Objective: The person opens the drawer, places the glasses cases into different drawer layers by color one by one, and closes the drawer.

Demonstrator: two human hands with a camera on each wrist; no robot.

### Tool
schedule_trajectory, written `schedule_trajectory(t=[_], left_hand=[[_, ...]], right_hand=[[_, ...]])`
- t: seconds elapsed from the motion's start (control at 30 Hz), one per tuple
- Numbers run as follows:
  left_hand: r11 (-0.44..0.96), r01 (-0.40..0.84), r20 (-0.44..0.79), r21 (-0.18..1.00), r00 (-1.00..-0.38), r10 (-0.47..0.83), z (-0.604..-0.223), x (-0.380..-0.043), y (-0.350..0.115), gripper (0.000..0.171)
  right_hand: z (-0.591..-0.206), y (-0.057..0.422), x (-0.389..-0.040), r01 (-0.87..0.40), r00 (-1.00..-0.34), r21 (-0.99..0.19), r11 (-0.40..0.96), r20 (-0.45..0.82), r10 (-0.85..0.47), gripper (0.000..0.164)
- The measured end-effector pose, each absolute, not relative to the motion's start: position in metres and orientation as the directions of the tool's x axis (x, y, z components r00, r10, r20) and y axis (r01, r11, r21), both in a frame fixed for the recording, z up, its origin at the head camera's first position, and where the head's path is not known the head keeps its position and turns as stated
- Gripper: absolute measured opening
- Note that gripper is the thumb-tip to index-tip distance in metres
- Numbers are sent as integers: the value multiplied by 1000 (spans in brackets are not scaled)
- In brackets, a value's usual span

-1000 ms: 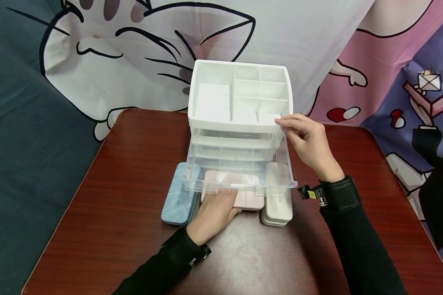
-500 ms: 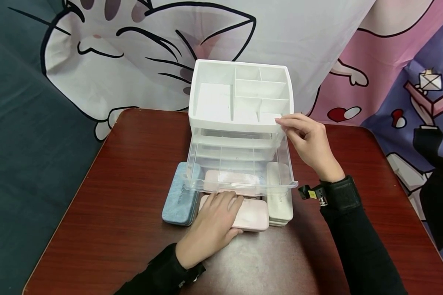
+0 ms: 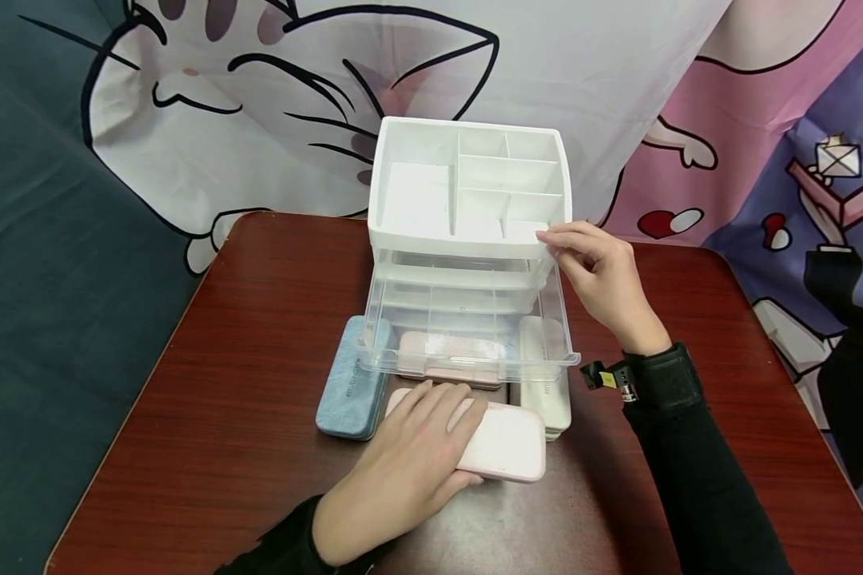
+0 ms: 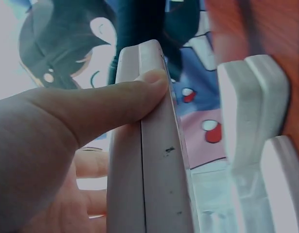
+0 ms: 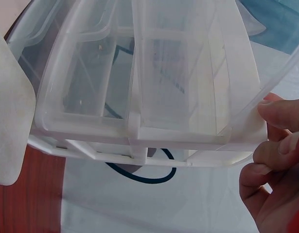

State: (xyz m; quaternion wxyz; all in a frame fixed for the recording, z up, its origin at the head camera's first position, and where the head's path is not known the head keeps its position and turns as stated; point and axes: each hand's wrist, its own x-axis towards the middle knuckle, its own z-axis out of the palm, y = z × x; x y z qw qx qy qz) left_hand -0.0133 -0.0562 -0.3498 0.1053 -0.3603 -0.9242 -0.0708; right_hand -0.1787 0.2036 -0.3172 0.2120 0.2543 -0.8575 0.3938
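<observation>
Nearest us, the left hand (image 3: 406,463) holds a pink case (image 3: 509,443), thumb along its near edge and fingers over the top. The left wrist view shows the case's seam and a few small dark marks on its side. The case is in front of a clear drawer (image 3: 475,372), over the brown bench (image 3: 165,463); we cannot tell whether it touches the bench.

Just behind it, a blue case (image 3: 345,391) lies at the left and a stack of pale cases (image 3: 549,407) at the right. Between them lies a second pink case (image 3: 451,351), mostly seen through the drawer, which juts forward above it. The far ends of the blue and pale ones also show through the plastic.

Farther back, the right hand (image 3: 597,271) pinches the front right corner of the white organizer (image 3: 467,247), whose top is divided into compartments. Behind everything hangs a curtain (image 3: 561,64) printed with a white cat and pink and blue areas.
</observation>
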Motion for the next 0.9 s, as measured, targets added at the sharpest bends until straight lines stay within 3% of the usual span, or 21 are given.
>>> schedule_trajectory(t=[0.57, 0.9], left_hand=[[693, 721, 429, -10, -623, 654, -297, -12, -63, 78], [727, 683, 450, -70, -628, 634, -279, -35, -70, 72]], right_hand=[[-317, 204, -178, -596, -787, -576, 559, 556, -267, 24], [-318, 203, -178, -599, -785, -582, 550, 563, -258, 23]])
